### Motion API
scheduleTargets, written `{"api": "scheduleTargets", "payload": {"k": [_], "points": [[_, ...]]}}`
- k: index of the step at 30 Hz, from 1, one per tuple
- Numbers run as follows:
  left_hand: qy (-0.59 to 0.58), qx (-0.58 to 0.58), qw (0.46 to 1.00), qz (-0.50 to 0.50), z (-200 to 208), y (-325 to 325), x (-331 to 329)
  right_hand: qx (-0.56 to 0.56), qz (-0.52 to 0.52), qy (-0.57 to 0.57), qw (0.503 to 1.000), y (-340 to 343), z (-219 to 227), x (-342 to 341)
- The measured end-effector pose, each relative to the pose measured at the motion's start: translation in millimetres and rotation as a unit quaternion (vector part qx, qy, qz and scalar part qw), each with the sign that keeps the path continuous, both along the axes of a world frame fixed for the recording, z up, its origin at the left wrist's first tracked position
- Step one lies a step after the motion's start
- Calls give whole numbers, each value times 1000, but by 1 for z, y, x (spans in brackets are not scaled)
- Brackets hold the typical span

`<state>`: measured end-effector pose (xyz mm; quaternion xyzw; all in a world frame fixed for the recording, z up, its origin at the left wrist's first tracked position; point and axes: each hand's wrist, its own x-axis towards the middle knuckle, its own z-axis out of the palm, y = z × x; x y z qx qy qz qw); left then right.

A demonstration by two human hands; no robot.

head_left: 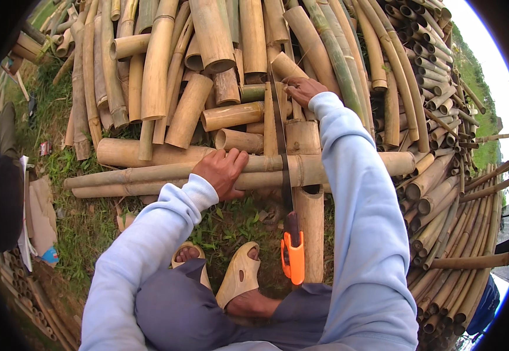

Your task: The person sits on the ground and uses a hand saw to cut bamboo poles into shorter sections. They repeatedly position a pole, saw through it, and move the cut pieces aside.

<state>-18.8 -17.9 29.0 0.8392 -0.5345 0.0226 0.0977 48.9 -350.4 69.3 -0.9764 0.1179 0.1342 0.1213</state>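
Left grip (221,174) curled, right grip (306,90) farther

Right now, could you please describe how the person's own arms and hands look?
The left sleeve and the right sleeve are long, pale blue and creased, each ending in a fitted cuff of similar colour. The left hand and the right hand are bare, without gloves.
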Motion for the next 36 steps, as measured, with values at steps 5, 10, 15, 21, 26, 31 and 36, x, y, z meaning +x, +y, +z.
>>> {"api": "scheduleTargets", "payload": {"k": [5,10,15,21,26,31,36], "points": [[-17,-24,999,-30,2,-14,-3,-16,-55,-86,995,-23,-6,-14],[7,-4,1000,-9,-5,3,0,154,-104,-317,930,61,54,-130],[-1,-5,1000,4,-1,0,-5,355,-187,-260,878,142,57,-332],[-46,-21,999,1,-3,8,-22,363,-299,-355,808,157,67,-375],[-57,-17,998,15,-6,9,-27,332,-209,-398,829,56,55,-244],[-86,-49,995,2,-8,4,-27,176,-140,-243,944,-27,3,-74],[-60,-43,997,14,-10,9,-34,110,-32,-85,990,-11,-23,-2]]}}
